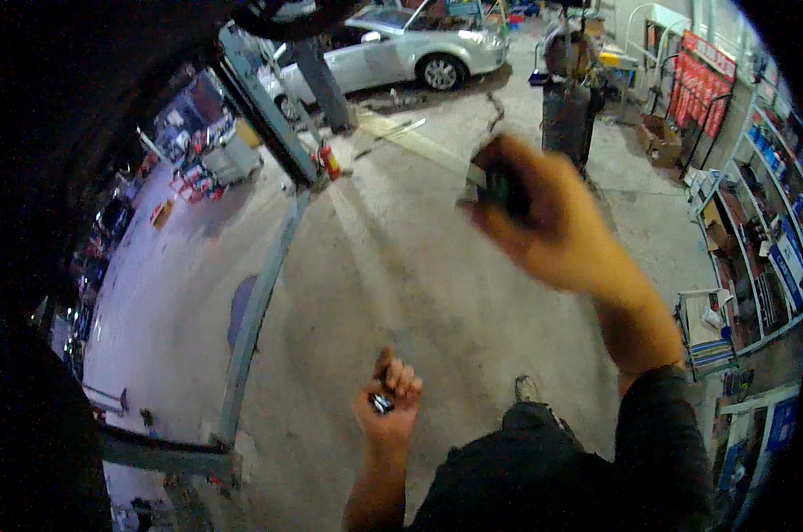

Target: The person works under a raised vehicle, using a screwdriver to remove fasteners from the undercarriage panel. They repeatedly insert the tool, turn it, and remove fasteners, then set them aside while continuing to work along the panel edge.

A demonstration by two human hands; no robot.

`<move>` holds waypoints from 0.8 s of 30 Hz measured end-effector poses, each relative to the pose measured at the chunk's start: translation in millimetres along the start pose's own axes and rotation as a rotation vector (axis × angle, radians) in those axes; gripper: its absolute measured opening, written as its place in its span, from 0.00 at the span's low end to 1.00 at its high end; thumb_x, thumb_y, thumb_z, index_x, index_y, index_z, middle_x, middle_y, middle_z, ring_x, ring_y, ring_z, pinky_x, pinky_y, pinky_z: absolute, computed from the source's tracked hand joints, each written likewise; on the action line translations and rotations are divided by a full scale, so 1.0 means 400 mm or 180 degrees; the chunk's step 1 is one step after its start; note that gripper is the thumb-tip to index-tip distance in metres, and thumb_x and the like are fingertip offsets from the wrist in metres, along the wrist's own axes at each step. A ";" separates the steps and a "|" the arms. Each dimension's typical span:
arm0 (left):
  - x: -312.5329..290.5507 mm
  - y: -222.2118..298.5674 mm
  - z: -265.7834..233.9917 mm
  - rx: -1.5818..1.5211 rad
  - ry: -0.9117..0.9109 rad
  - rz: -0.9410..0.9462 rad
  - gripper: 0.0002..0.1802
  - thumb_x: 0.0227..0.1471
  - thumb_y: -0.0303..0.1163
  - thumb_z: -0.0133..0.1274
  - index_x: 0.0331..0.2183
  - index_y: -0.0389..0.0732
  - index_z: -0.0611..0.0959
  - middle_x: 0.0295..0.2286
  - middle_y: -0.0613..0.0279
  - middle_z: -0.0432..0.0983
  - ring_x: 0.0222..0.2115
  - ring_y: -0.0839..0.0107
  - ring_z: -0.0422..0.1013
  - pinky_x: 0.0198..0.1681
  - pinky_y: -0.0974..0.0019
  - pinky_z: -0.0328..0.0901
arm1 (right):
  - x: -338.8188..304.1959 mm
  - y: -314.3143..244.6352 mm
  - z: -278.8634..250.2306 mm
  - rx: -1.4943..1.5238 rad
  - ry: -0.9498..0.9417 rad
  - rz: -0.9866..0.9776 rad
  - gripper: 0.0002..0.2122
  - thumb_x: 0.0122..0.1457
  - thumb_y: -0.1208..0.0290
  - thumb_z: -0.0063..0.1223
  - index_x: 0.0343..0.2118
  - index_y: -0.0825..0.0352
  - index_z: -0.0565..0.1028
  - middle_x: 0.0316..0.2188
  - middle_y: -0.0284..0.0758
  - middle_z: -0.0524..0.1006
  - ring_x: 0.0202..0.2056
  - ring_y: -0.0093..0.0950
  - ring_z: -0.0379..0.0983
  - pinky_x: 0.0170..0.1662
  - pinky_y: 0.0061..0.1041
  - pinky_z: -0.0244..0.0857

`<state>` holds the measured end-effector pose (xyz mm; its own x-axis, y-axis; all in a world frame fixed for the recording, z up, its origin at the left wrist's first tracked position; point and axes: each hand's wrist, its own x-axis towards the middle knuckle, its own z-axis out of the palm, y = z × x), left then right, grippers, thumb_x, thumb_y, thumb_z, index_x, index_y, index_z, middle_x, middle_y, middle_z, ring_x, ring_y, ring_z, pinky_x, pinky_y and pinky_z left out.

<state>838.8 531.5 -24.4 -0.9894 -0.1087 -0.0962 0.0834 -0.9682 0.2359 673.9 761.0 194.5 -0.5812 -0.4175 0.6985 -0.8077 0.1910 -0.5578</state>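
Standing on the floor at 10 o'clock, a grey cart (231, 161) lies leftward of a floor rail (255, 324) at 8 o'clock and the grey lift post (264, 115) near 11. A red fire extinguisher (330, 162) stands just beside the post's foot. At 6 o'clock the left hand (392, 418) is turned palm up, fingers partly curled around a small shiny metal piece (382, 404) resting in it. A silver car (388, 62) fills 12 o'clock. Toward 2 o'clock the right hand (563, 226) is raised well apart from the left, thumb and fingers bent around a dark object (508, 188); blur hides its exact kind and how firmly it is held. A cardboard box (658, 139) sits farther out at 2 o'clock, and loaded metal shelving (744, 282) lines 3 o'clock.
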 end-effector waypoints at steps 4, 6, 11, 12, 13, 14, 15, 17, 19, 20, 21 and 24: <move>0.129 -0.127 0.065 -0.0365 0.0322 0.0158 0.32 0.43 0.30 0.45 0.53 0.34 0.76 0.28 0.61 0.65 0.31 0.65 0.63 0.39 0.64 0.63 | -0.207 0.212 0.084 0.1205 -0.0593 0.0986 0.10 0.52 0.75 0.64 0.35 0.69 0.75 0.21 0.35 0.70 0.24 0.26 0.67 0.28 0.28 0.62; 0.208 -0.212 0.070 -0.0464 0.0550 0.0172 0.34 0.43 0.31 0.45 0.55 0.35 0.74 0.34 0.59 0.71 0.36 0.62 0.68 0.44 0.63 0.66 | -0.287 0.316 0.100 0.1411 -0.0770 0.1425 0.11 0.49 0.74 0.65 0.35 0.69 0.76 0.25 0.43 0.74 0.26 0.36 0.72 0.32 0.33 0.67; 0.370 -0.334 0.106 0.0129 0.0204 -0.0099 0.41 0.40 0.34 0.45 0.60 0.35 0.69 0.55 0.49 0.71 0.59 0.53 0.63 0.65 0.53 0.57 | -0.335 0.464 0.108 0.1427 -0.0741 0.1364 0.14 0.48 0.72 0.67 0.37 0.68 0.77 0.31 0.43 0.77 0.34 0.43 0.76 0.36 0.36 0.69; 0.407 -0.367 0.127 0.0162 0.0300 -0.0057 0.41 0.40 0.34 0.45 0.59 0.34 0.69 0.55 0.49 0.71 0.60 0.54 0.63 0.66 0.53 0.55 | -0.328 0.495 0.095 0.1400 -0.0663 0.1293 0.14 0.48 0.71 0.67 0.37 0.67 0.77 0.32 0.43 0.77 0.34 0.45 0.76 0.36 0.37 0.69; 0.440 -0.396 0.140 0.0199 0.0390 -0.0005 0.41 0.39 0.34 0.45 0.59 0.34 0.69 0.55 0.50 0.71 0.60 0.55 0.62 0.67 0.53 0.54 | -0.319 0.525 0.078 0.1376 -0.0587 0.1212 0.14 0.48 0.70 0.67 0.37 0.66 0.77 0.33 0.43 0.78 0.35 0.46 0.76 0.36 0.38 0.70; 0.470 -0.420 0.144 0.0195 0.0386 -0.0056 0.41 0.40 0.34 0.45 0.59 0.34 0.69 0.55 0.50 0.71 0.60 0.55 0.62 0.67 0.54 0.54 | -0.309 0.553 0.059 0.1321 -0.0615 0.1232 0.13 0.48 0.70 0.68 0.36 0.66 0.78 0.32 0.43 0.77 0.33 0.45 0.76 0.35 0.37 0.70; 0.501 -0.433 0.151 0.0216 0.0362 -0.0095 0.41 0.40 0.34 0.45 0.59 0.34 0.70 0.55 0.50 0.71 0.60 0.56 0.62 0.67 0.54 0.54 | -0.290 0.577 0.041 0.1276 -0.0624 0.1227 0.13 0.48 0.70 0.69 0.35 0.66 0.78 0.31 0.42 0.77 0.32 0.43 0.75 0.34 0.35 0.70; 0.551 -0.468 0.150 0.0376 0.0278 -0.0116 0.39 0.44 0.37 0.43 0.60 0.34 0.69 0.56 0.50 0.70 0.61 0.57 0.61 0.67 0.54 0.53 | -0.267 0.624 0.013 0.1035 -0.0735 0.1219 0.12 0.48 0.69 0.69 0.34 0.64 0.79 0.30 0.41 0.77 0.30 0.42 0.75 0.33 0.35 0.70; 0.585 -0.482 0.126 0.0748 0.0081 -0.0029 0.38 0.52 0.45 0.40 0.61 0.34 0.67 0.57 0.50 0.68 0.62 0.56 0.59 0.67 0.53 0.52 | -0.260 0.652 0.014 0.0671 -0.0848 0.1116 0.11 0.49 0.67 0.69 0.34 0.63 0.79 0.31 0.40 0.78 0.30 0.43 0.76 0.32 0.36 0.70; 0.616 -0.489 0.105 0.0932 0.0222 -0.0012 0.37 0.54 0.46 0.38 0.60 0.34 0.68 0.57 0.51 0.68 0.62 0.56 0.60 0.67 0.53 0.52 | -0.254 0.681 0.020 0.0492 -0.0932 0.1183 0.11 0.50 0.67 0.66 0.36 0.60 0.79 0.34 0.38 0.78 0.32 0.44 0.77 0.34 0.39 0.71; 0.652 -0.490 0.107 0.0871 0.0324 -0.0063 0.35 0.53 0.43 0.39 0.59 0.34 0.70 0.56 0.50 0.70 0.60 0.56 0.62 0.66 0.54 0.53 | -0.258 0.707 0.033 0.0313 -0.1000 0.1265 0.11 0.50 0.67 0.63 0.37 0.57 0.79 0.37 0.36 0.79 0.34 0.45 0.78 0.35 0.43 0.73; 0.767 -0.486 0.125 0.0330 0.0471 -0.0282 0.30 0.50 0.33 0.41 0.54 0.32 0.76 0.51 0.48 0.74 0.57 0.56 0.66 0.65 0.56 0.57 | -0.200 0.773 0.041 -0.0164 -0.1114 0.1263 0.12 0.47 0.66 0.65 0.36 0.56 0.80 0.36 0.36 0.79 0.33 0.44 0.78 0.34 0.41 0.73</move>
<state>513.0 697.5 -51.5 -0.9635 -0.0635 -0.2602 -0.0233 -0.9479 0.3177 472.4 839.0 -41.2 -0.7823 -0.5740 0.2419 -0.5413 0.4342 -0.7200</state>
